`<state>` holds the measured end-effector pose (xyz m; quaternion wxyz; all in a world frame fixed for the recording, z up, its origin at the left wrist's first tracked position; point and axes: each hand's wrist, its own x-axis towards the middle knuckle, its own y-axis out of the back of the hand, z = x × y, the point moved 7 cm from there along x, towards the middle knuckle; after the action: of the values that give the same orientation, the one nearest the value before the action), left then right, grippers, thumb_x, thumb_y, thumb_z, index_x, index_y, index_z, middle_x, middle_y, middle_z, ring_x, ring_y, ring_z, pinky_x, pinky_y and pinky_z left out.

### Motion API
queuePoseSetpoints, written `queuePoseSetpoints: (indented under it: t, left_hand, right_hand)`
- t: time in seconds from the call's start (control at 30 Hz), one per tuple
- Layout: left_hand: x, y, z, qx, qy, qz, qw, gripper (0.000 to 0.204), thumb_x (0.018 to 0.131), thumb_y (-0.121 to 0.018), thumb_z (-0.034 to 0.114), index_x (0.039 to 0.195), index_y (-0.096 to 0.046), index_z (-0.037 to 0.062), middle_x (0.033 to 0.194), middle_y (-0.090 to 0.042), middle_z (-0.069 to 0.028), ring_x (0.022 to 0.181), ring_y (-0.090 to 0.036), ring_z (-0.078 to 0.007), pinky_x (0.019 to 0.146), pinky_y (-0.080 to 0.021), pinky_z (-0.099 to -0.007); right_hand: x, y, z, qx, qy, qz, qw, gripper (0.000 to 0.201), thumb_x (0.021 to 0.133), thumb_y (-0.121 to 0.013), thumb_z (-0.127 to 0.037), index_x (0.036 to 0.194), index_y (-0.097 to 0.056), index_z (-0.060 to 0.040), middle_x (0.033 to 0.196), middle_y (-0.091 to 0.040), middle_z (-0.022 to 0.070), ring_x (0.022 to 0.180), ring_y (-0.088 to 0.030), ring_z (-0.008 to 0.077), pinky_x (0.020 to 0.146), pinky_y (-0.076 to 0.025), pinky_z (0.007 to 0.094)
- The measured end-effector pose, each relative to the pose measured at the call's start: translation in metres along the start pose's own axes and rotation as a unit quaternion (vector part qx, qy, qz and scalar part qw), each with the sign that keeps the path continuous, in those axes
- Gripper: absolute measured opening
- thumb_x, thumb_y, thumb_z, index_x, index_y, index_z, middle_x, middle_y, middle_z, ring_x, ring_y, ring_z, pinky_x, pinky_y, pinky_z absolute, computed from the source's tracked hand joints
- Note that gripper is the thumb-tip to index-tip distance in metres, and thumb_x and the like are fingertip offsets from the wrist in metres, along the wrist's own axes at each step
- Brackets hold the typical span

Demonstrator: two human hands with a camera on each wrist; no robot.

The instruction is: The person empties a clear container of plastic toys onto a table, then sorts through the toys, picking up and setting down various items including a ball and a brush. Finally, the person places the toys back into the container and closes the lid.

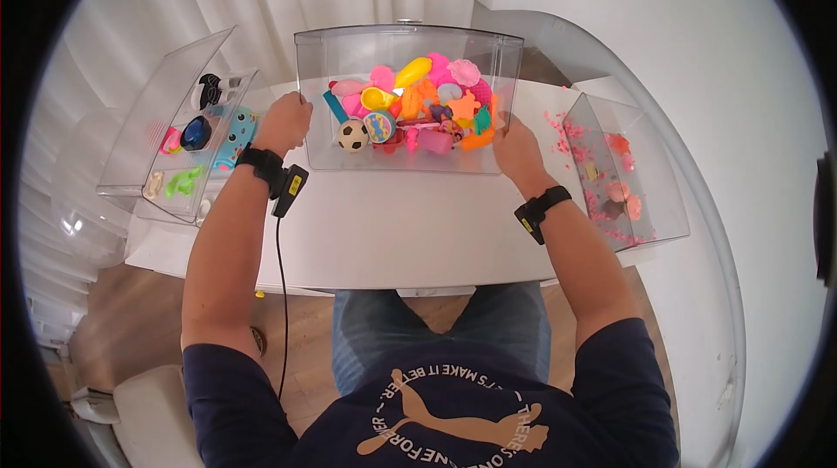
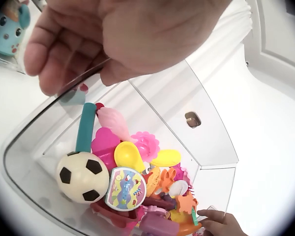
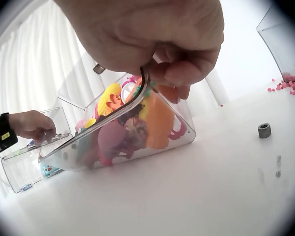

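A clear plastic bin (image 1: 324, 49) stands on the white table in front of me, holding a heap of colourful toys. Among them are a toy soccer ball (image 1: 352, 136), a yellow scoop (image 1: 377, 99), a teal stick (image 2: 86, 127) and several pink and orange pieces. My left hand (image 1: 285, 123) grips the bin's left rim, its fingers hooked over the edge in the left wrist view. At the opposite side, my right hand (image 1: 519, 150) holds the rim near the front corner, with the fingers curled around it in the right wrist view.
At the left, another clear bin (image 1: 131, 173) contains a blue toy (image 1: 234, 136) and several small items. A third clear bin (image 1: 667, 206) stands at the right with pink bits scattered around it. A small grey ring (image 3: 264, 131) lies on the table (image 1: 392, 232).
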<state>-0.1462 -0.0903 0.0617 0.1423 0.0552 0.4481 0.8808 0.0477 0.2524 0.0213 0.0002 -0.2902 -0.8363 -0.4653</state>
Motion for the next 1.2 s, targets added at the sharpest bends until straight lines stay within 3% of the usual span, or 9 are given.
queuePoseSetpoints:
  t: [0.1, 0.2, 0.4, 0.9, 1.0, 1.1, 1.2]
  left_hand:
    - [-0.004, -0.008, -0.003, -0.051, 0.010, -0.015, 0.999, 0.031, 0.097, -0.046, 0.022, 0.108, -0.056, -0.0052, 0.074, -0.064, -0.0150, 0.048, -0.064, -0.0230, 0.043, -0.051, -0.0342]
    - [-0.005, -0.017, -0.013, -0.065, 0.010, -0.025, 0.997, 0.031, 0.096, -0.045, 0.020, 0.108, -0.055, -0.0059, 0.074, -0.064, -0.0146, 0.049, -0.064, -0.0242, 0.041, -0.050, -0.0346]
    - [-0.010, -0.027, -0.021, -0.102, 0.028, -0.049, 0.993, 0.032, 0.096, -0.043, 0.019, 0.109, -0.056, -0.0075, 0.078, -0.065, -0.0166, 0.049, -0.065, -0.0253, 0.042, -0.052, -0.0341]
    - [-0.018, -0.035, -0.024, -0.061, 0.000, 0.021, 0.998, 0.035, 0.098, -0.041, 0.018, 0.102, -0.061, -0.0109, 0.073, -0.067, -0.0203, 0.050, -0.067, -0.0266, 0.046, -0.054, -0.0342]
    - [-0.009, -0.039, -0.031, -0.061, 0.014, 0.002, 0.998, 0.036, 0.097, -0.044, 0.019, 0.113, -0.060, -0.0089, 0.086, -0.069, -0.0167, 0.048, -0.066, -0.0240, 0.039, -0.051, -0.0318]
    - [-0.015, -0.035, -0.023, -0.048, -0.008, 0.022, 0.999, 0.035, 0.098, -0.041, 0.018, 0.100, -0.062, -0.0103, 0.073, -0.068, -0.0207, 0.050, -0.068, -0.0270, 0.047, -0.055, -0.0348]
    - [-0.014, -0.035, -0.022, -0.048, -0.014, 0.029, 0.998, 0.035, 0.098, -0.041, 0.018, 0.099, -0.062, -0.0100, 0.074, -0.068, -0.0212, 0.051, -0.068, -0.0274, 0.048, -0.055, -0.0355]
  right_hand:
    - [0.000, 0.000, 0.000, 0.014, 0.029, 0.028, 0.999, 0.029, 0.100, -0.042, -0.023, 0.109, -0.059, -0.0011, 0.097, -0.067, 0.0260, 0.092, -0.063, 0.0452, 0.081, -0.051, 0.0533]
    - [0.003, -0.003, 0.003, 0.015, 0.036, 0.033, 0.999, 0.029, 0.099, -0.044, -0.023, 0.109, -0.059, -0.0003, 0.096, -0.067, 0.0263, 0.092, -0.063, 0.0452, 0.081, -0.051, 0.0530]
    - [0.014, -0.012, 0.014, -0.002, 0.022, 0.024, 0.999, 0.028, 0.094, -0.050, -0.020, 0.109, -0.059, 0.0024, 0.096, -0.067, 0.0263, 0.092, -0.063, 0.0444, 0.082, -0.051, 0.0518]
    - [0.009, -0.014, 0.019, -0.008, -0.001, 0.013, 1.000, 0.036, 0.098, -0.045, -0.029, 0.111, -0.064, -0.0011, 0.101, -0.068, 0.0225, 0.098, -0.064, 0.0403, 0.085, -0.051, 0.0478]
    - [0.011, -0.016, 0.020, -0.017, -0.007, 0.006, 1.000, 0.037, 0.098, -0.045, -0.029, 0.113, -0.064, -0.0011, 0.103, -0.069, 0.0223, 0.100, -0.064, 0.0398, 0.086, -0.051, 0.0472]
    - [0.013, -0.017, 0.022, -0.022, -0.011, -0.001, 1.000, 0.037, 0.098, -0.046, -0.030, 0.113, -0.064, -0.0012, 0.104, -0.069, 0.0222, 0.101, -0.064, 0.0397, 0.087, -0.051, 0.0470]
    - [0.015, -0.019, 0.025, -0.022, -0.015, -0.002, 1.000, 0.038, 0.098, -0.046, -0.031, 0.114, -0.063, -0.0013, 0.105, -0.068, 0.0219, 0.102, -0.064, 0.0392, 0.088, -0.051, 0.0469]
